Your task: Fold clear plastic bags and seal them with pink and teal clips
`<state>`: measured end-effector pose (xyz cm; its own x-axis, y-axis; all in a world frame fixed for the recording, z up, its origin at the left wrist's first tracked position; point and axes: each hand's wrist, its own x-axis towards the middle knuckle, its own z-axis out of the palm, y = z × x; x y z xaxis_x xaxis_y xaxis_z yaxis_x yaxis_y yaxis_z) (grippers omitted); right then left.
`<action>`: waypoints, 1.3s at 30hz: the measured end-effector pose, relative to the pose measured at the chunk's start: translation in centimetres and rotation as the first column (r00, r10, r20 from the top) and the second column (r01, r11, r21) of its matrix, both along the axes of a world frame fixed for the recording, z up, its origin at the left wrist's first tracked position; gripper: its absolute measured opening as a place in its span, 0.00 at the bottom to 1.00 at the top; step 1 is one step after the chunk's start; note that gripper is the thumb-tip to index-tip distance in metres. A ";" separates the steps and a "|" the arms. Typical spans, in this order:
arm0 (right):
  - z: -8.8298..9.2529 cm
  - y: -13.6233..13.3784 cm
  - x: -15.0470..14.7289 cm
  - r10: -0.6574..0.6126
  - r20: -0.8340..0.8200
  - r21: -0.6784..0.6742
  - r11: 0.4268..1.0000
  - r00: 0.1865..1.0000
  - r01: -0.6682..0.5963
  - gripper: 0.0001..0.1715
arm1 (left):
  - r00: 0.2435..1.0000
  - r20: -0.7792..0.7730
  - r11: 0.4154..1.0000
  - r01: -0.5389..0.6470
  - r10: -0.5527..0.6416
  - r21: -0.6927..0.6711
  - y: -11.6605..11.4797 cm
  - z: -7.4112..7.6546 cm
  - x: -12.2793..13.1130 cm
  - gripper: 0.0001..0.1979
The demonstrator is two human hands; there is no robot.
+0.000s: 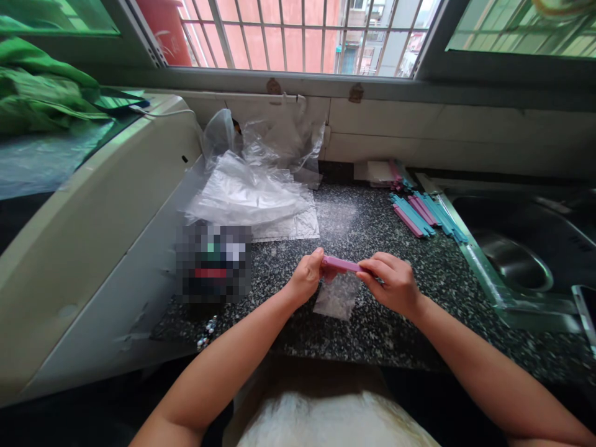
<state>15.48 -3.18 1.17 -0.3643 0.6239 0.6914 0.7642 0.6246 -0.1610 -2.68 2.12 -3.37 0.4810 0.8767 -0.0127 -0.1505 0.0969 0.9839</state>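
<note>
A pink strip [342, 264], long and flat, is held level between my two hands above the speckled counter. My left hand [308, 273] is closed on its left end, and a bit more pink shows just below there. At the right end, my right hand [390, 279] pinches the strip between thumb and fingers. Beneath it, a small clear plastic bag [336, 301] lies on the counter. Whether the pink piece is one strip or several stacked together, I cannot tell.
Pink and blue strips [421, 214] lie beside the steel sink [484, 273] at right. Clear plastic bags [251, 192] are heaped at back left. A blurred-out item [214, 264] stands near the white appliance [102, 248]. Small shiny bits [207, 333] sit by the counter's front edge.
</note>
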 end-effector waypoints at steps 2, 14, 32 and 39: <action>-0.1 0.0 0.0 -0.007 0.002 0.008 1.000 1.000 0.007 0.05 | 1.000 0.001 1.000 -0.002 0.002 -0.009 0.0 0.2 0.0 0.32; -0.5 0.1 0.0 -0.048 0.027 0.025 0.999 0.998 0.047 0.06 | 0.998 -0.053 0.999 0.028 -0.030 -0.038 -0.2 2.1 -0.2 0.38; -0.3 0.2 0.2 0.011 -0.148 -0.006 1.000 0.989 -0.012 0.02 | 0.997 -0.060 0.999 -0.051 0.051 0.002 0.5 0.7 -0.2 0.33; 0.1 0.1 0.2 0.017 -0.249 -0.064 0.997 0.968 -0.034 0.01 | 0.993 -0.032 0.992 -0.117 0.116 -0.037 0.7 0.7 -0.3 0.31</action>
<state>15.72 -3.04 1.24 -0.2031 0.6648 0.7189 0.6788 0.6247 -0.3859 -2.94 2.83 -2.65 0.3748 0.9251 -0.0608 -0.1334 0.1187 0.9839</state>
